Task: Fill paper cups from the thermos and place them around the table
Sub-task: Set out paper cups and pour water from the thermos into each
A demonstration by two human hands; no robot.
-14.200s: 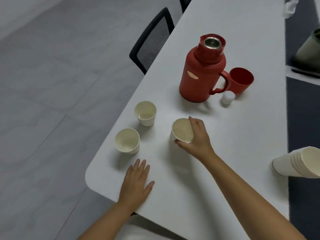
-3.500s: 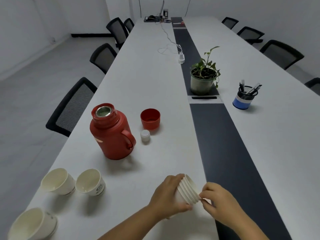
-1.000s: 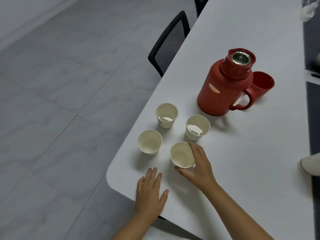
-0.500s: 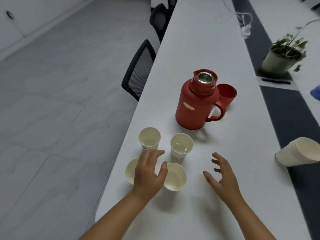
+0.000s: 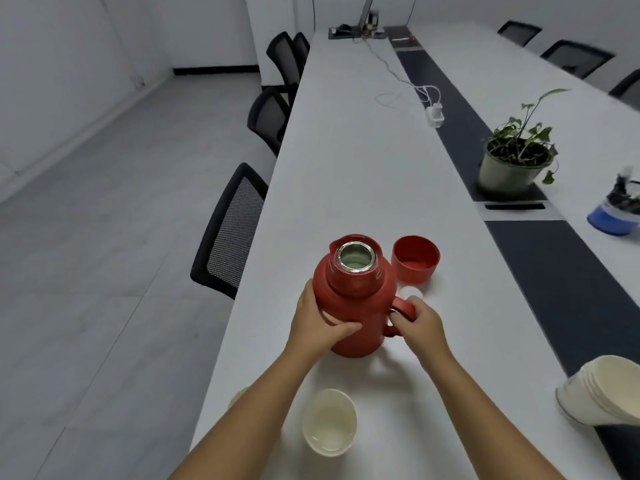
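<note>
The red thermos (image 5: 356, 299) stands upright on the white table (image 5: 363, 168), its steel mouth uncovered. My left hand (image 5: 317, 323) wraps around its left side, thumb across the front. My right hand (image 5: 417, 323) grips the handle on its right. One paper cup (image 5: 329, 422) stands near the front edge between my forearms; a second cup (image 5: 237, 396) peeks out behind my left forearm. The thermos's red lid cup (image 5: 415, 259) and white stopper (image 5: 410, 293) lie just behind and right of the thermos.
A stack of paper cups (image 5: 602, 389) lies on its side at the right. A potted plant (image 5: 516, 157) and a blue pen holder (image 5: 616, 216) stand on the far right. Black chairs (image 5: 232, 230) line the left edge. A white charger and cable (image 5: 433, 112) lie farther up.
Both hands left the cups and moved up to the thermos: the left now wraps its body, the right took hold of the handle. My view lifted toward the far end of the table.
</note>
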